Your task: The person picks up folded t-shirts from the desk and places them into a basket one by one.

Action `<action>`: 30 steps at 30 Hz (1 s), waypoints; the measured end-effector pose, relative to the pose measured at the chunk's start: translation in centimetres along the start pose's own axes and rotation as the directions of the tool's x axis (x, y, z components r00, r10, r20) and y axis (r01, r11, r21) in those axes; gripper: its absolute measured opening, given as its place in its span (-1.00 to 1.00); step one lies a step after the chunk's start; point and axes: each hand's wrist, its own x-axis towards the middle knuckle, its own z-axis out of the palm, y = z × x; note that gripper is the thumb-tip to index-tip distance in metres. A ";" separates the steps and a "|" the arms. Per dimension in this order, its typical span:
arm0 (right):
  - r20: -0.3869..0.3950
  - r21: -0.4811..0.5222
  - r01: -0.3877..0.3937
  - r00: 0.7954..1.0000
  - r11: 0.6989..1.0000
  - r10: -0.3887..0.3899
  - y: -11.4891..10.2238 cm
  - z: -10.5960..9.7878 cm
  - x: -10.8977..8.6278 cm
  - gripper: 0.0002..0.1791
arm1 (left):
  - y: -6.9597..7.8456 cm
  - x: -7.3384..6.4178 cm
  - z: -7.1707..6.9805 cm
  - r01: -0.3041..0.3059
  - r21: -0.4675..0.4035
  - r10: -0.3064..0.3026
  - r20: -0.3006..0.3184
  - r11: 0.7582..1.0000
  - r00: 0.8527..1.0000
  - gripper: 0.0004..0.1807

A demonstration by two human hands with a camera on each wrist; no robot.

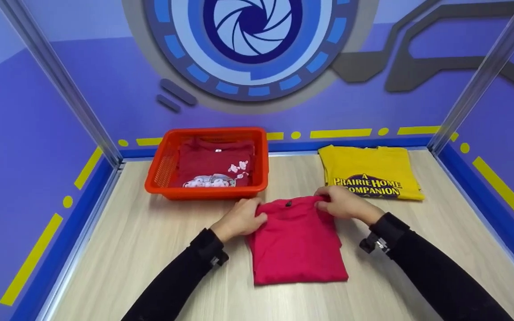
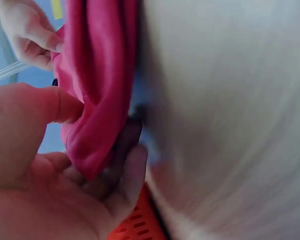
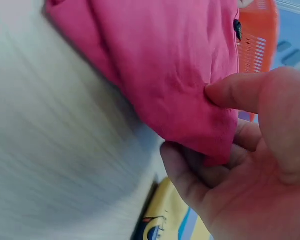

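A folded pinkish-red shirt point(image 1: 299, 249) lies in the middle of the table, its collar and dark label toward the back wall. At its back left corner my left hand point(image 1: 242, 217) pinches the cloth, thumb on top and fingers beneath, as the left wrist view shows of the shirt point(image 2: 100, 65). My right hand point(image 1: 344, 204) grips the back right corner the same way; in the right wrist view the thumb presses on the shirt point(image 3: 165, 65) with the fingers tucked under its edge.
Behind the left hand stands an orange-red basket point(image 1: 212, 194) holding a folded dark red shirt point(image 1: 214, 162) with a printed picture. A folded yellow shirt point(image 1: 368, 162) with lettering lies at the back right. Blue printed walls point(image 1: 292, 120) enclose the wooden table point(image 1: 172, 249).
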 end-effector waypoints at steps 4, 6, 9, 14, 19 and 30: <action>-0.029 0.044 0.026 0.999 0.999 -0.025 -0.3 -1.2 -0.9 -0.73 | 0.1 -0.6 -1.0 -0.082 -0.075 0.081 -0.012 0.994 0.997 -0.71; -0.031 0.091 0.016 0.999 0.996 -0.013 -0.4 -1.8 -1.4 -0.62 | 0.1 -1.0 -1.5 -0.107 -0.122 0.104 -0.027 0.987 0.994 -0.64; -0.024 0.174 -0.014 1.000 0.985 0.018 -0.7 -2.6 -2.2 -0.51 | 0.0 -1.4 -2.0 -0.115 -0.188 0.106 -0.061 0.975 0.993 -0.51; -0.034 0.255 -0.017 0.999 0.967 0.027 -1.1 -3.4 -3.0 -0.69 | -0.1 -1.9 -2.7 -0.073 -0.252 0.045 -0.112 0.965 0.993 -0.46; -0.045 0.297 0.004 0.999 0.955 0.010 -1.8 -3.9 -3.4 -0.84 | -0.4 -2.1 -3.6 -0.061 -0.329 0.011 -0.152 0.942 0.988 -0.71; -0.176 0.306 0.058 0.984 0.950 -0.003 -4.8 -5.9 -4.0 -0.82 | 0.4 -2.8 -7.7 -0.169 -0.349 0.106 -0.194 0.922 0.975 -0.81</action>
